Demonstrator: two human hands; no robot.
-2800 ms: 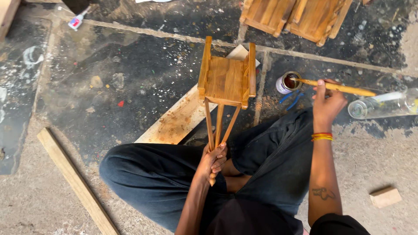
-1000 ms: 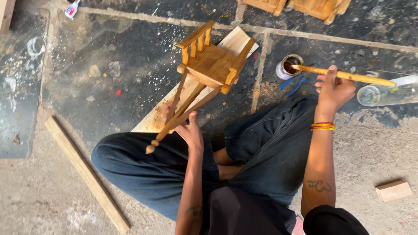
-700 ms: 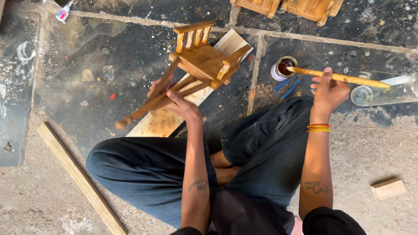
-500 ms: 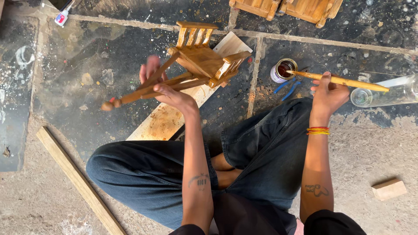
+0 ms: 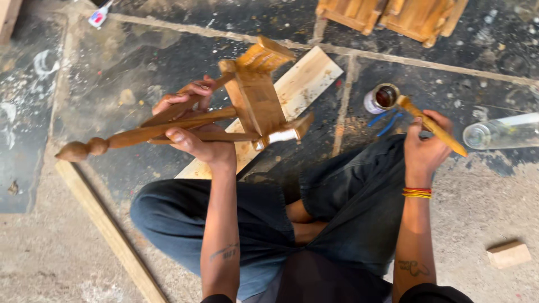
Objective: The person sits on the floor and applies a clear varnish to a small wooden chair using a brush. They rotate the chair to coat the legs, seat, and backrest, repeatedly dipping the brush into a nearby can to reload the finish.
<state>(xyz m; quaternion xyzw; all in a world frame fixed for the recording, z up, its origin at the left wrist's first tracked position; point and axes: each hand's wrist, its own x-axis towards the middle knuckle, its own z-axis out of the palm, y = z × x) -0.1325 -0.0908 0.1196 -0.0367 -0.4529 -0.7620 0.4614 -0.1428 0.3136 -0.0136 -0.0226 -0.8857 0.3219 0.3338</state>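
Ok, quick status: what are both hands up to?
Left hand grips small wooden chair by its legs, tipped sideways. Right hand holds brush at tin. Nothing between them.

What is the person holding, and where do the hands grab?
The left hand holds a small wooden chair by its legs. The right hand holds a brush by its handle.

Soft, even daylight fills the frame, with no harsh glare. Shadows are faint and close under the small wooden chair and the legs. Motion blur smears the chair's upper part and the frame's top edge; the centre stays reasonably sharp.
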